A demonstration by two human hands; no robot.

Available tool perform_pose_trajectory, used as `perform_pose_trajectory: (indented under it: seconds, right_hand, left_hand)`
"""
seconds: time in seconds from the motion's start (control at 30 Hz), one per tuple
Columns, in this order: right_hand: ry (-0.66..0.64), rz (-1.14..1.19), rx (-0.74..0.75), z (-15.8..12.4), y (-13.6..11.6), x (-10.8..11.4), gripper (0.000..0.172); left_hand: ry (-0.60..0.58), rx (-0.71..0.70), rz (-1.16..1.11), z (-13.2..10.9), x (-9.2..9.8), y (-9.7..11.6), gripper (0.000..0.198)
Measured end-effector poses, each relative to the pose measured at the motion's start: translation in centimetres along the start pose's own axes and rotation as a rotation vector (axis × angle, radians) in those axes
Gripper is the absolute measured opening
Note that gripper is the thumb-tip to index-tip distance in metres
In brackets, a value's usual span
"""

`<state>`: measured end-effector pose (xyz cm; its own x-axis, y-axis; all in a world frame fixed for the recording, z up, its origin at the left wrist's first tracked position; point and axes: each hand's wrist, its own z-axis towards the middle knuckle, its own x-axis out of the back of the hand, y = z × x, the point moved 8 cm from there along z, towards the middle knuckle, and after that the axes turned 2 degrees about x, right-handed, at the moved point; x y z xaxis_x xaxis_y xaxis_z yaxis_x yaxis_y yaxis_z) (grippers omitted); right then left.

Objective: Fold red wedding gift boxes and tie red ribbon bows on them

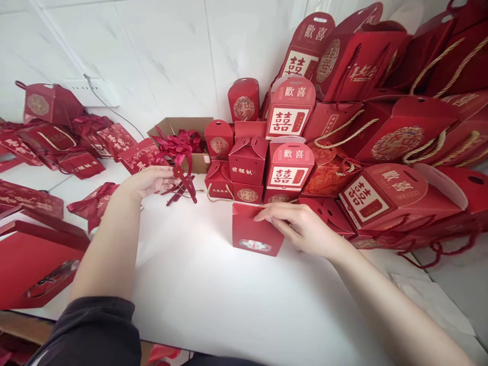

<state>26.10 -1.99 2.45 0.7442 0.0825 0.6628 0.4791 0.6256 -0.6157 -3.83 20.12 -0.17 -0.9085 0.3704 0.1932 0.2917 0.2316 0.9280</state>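
Observation:
My left hand point(150, 180) is reached out over the back of the table, fingers pinching a dark red strap point(187, 184) with small holes near its ends. Just below it, more dark red straps point(177, 195) lie on the white tabletop. A plain red gift box point(253, 231) with an oval window low on its front stands upright in front of the stacked boxes. My right hand point(301, 229) grips this box near its top right edge, thumb and fingers closed on it.
An open cardboard carton point(168, 127) holding red ribbon bows point(181, 145) stands by the wall. Red gift boxes with rope handles point(396, 132) are piled high at the right. Ribboned red boxes point(53, 109) crowd the left, with a large windowed red box point(34, 259) nearer me.

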Motion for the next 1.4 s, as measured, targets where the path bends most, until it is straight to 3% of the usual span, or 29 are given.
perform_pose_trajectory:
  seconds: [0.1, 0.23, 0.37, 0.43, 0.5, 0.53, 0.63, 0.73, 0.83, 1.03, 1.13, 1.27, 1.4]
  right_hand:
    - [0.003, -0.002, 0.003, 0.0, 0.0, 0.0, 0.027]
    - [0.000, -0.010, 0.000, 0.0, 0.0, 0.0, 0.028]
    - [0.002, -0.022, -0.002, 0.1, -0.1, -0.1, 0.026]
    - [0.010, -0.032, -0.017, 0.1, -0.1, -0.1, 0.024]
    - [0.022, -0.044, -0.043, 0.1, -0.1, 0.0, 0.023]
    - [0.031, -0.050, -0.061, 0.0, 0.0, 0.0, 0.023]
    - [0.059, -0.051, -0.116, -0.1, 0.2, 0.2, 0.024]
    - [0.060, -0.002, -0.154, -0.1, 0.5, 0.2, 0.022]
    - [0.074, 0.146, -0.156, 0.1, 0.6, 0.3, 0.024]
    - [0.173, 0.454, -0.122, 0.4, 1.3, 0.7, 0.024]
    - [0.216, 0.431, -0.097, 0.2, 1.7, 0.9, 0.017]
    - [0.230, 0.243, 0.053, 0.1, 0.8, 1.4, 0.008]
    - [0.237, 0.130, 0.110, -0.2, -0.7, 2.1, 0.003]
  left_hand:
    - [0.041, -0.006, -0.207, 0.5, -0.5, 0.0, 0.006]
    - [0.076, -0.056, -0.394, 0.2, -1.3, 1.2, 0.022]
    - [0.138, -0.234, -0.523, -1.5, -3.0, 3.9, 0.026]
    - [0.131, -0.397, -0.541, -3.0, -5.4, 5.2, 0.018]
    - [0.020, -0.640, -0.441, -5.3, -9.5, 6.7, 0.003]
    - [-0.046, -0.725, -0.356, -6.4, -11.8, 6.9, 0.007]
    - [-0.155, -0.909, 0.011, -9.0, -18.1, 6.1, 0.011]
    - [-0.182, -1.092, 0.286, -10.5, -21.4, 5.1, 0.006]
    - [-0.164, -1.163, 0.320, -10.5, -21.7, 4.6, 0.006]
    - [-0.176, -1.156, 0.306, -10.0, -21.7, 4.3, 0.004]
    - [-0.218, -1.144, 0.284, -10.1, -21.9, 4.3, 0.005]
    - [-0.312, -1.130, 0.233, -10.2, -21.8, 4.3, 0.019]
    - [-0.468, -0.940, 0.174, -9.4, -21.9, 3.7, 0.035]
